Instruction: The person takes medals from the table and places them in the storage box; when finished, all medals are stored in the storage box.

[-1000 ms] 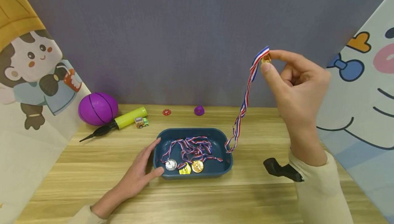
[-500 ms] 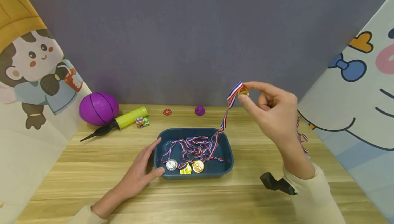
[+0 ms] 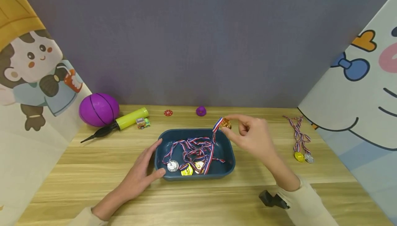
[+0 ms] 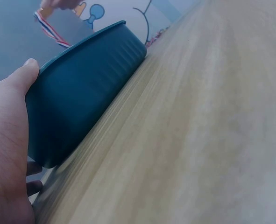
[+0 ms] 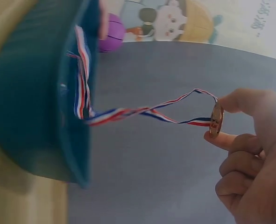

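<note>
A dark teal tray (image 3: 228,165) (image 4: 81,93) (image 5: 30,93) sits mid-table and holds several medals (image 3: 186,169) with tangled red, white and blue ribbons (image 3: 193,148). My left hand (image 3: 141,174) (image 4: 7,140) rests against the tray's left end, fingers straight along its wall. My right hand (image 3: 248,138) (image 5: 250,154) pinches a gold medal (image 3: 225,124) (image 5: 216,120) between thumb and forefinger just above the tray's far right corner. Its ribbon (image 3: 214,139) (image 5: 142,112) trails down into the tray.
Two more medals with ribbon (image 3: 301,146) lie on the table at right. A purple ball (image 3: 98,109), a yellow-green pump (image 3: 124,122), a toy car (image 3: 142,123), a red disc (image 3: 168,113) and a small purple piece (image 3: 201,111) line the back edge. Cartoon panels stand on both sides.
My right hand has come down and to the left with the gold medal, from high above the table to just over the tray; the ribbon has sunk into the tray. The left hand stayed put.
</note>
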A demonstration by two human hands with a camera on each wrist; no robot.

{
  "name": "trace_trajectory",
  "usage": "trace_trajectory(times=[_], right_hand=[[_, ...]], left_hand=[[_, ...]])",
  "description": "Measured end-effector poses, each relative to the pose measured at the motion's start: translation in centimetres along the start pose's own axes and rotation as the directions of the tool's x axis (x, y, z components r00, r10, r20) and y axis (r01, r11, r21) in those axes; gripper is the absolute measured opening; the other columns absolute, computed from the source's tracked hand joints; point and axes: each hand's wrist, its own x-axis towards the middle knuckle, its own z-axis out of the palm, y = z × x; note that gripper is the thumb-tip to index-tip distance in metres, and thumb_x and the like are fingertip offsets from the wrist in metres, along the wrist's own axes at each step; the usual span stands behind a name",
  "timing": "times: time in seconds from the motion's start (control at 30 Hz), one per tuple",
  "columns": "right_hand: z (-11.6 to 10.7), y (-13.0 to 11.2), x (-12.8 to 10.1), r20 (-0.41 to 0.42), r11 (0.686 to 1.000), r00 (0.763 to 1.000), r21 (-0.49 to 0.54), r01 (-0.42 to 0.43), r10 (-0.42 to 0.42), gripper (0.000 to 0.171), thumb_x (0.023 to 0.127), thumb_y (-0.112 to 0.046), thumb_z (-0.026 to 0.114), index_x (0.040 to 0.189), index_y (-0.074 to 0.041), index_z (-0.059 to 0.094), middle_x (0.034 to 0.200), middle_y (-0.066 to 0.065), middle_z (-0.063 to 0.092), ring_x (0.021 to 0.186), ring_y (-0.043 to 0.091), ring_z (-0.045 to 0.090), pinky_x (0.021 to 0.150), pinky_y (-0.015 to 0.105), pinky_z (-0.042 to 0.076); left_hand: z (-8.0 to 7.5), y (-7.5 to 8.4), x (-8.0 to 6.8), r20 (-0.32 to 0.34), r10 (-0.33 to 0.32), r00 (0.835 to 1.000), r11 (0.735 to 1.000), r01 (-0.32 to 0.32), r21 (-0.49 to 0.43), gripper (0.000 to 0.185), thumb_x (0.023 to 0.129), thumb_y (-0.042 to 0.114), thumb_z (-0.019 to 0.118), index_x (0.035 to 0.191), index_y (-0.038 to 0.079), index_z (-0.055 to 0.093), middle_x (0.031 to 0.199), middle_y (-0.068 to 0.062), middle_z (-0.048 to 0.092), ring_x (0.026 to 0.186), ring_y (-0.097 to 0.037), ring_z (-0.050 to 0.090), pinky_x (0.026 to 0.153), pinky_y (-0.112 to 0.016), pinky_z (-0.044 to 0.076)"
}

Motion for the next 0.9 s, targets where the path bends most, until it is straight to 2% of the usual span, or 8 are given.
trace_trajectory(times=[0.27, 0.53, 0.73, 0.9], right_hand=[[2.6, 1.5, -2.2, 0.136, 0.997, 0.990, -0.078, -0.021, 0.031, 0.027, 0.093, -0.027, 0.091, 0.114, -0.011, 0.087, 0.057, -0.019, 0.027, 0.054, -0.002, 0.019, 0.053, 0.023, 0.021], [4.4, 2.5, -4.5, 0.256, 0.989, 0.961, -0.129, -0.076, 0.107, 0.036, 0.094, -0.032, 0.092, 0.120, -0.009, 0.085, 0.054, -0.019, 0.025, 0.050, -0.001, 0.016, 0.052, 0.021, 0.020], [5.1, 2.8, -5.4, 0.293, 0.987, 0.952, -0.158, -0.042, 0.088, 0.036, 0.092, -0.030, 0.093, 0.120, -0.008, 0.086, 0.054, -0.020, 0.024, 0.050, -0.003, 0.015, 0.050, 0.020, 0.018], [5.2, 2.9, -5.8, 0.336, 0.980, 0.939, -0.196, -0.009, 0.076, 0.037, 0.089, -0.031, 0.095, 0.119, -0.009, 0.086, 0.051, -0.022, 0.026, 0.048, -0.006, 0.018, 0.047, 0.019, 0.019]], left_hand=[[0.1, -0.1, 0.1, 0.000, 0.009, 1.000, 1.000, -0.009, 0.006, 0.094, 0.100, 0.032, 0.081, 0.178, 0.031, 0.027, 0.173, -0.020, 0.043, 0.152, -0.053, 0.045, 0.114, -0.086, 0.036], [0.1, -0.1, 0.1, 0.002, 0.010, 1.000, 1.000, -0.010, -0.001, 0.094, 0.100, 0.031, 0.081, 0.178, 0.030, 0.027, 0.172, -0.019, 0.044, 0.151, -0.052, 0.045, 0.114, -0.085, 0.036], [0.1, -0.1, 0.0, -0.002, 0.009, 1.000, 1.000, -0.009, 0.001, 0.095, 0.100, 0.029, 0.081, 0.178, 0.030, 0.027, 0.173, -0.020, 0.043, 0.151, -0.053, 0.045, 0.113, -0.086, 0.036], [0.1, -0.2, 0.0, -0.001, 0.011, 1.000, 1.000, -0.011, -0.002, 0.094, 0.100, 0.029, 0.081, 0.178, 0.029, 0.027, 0.172, -0.020, 0.043, 0.151, -0.053, 0.045, 0.113, -0.087, 0.036]])
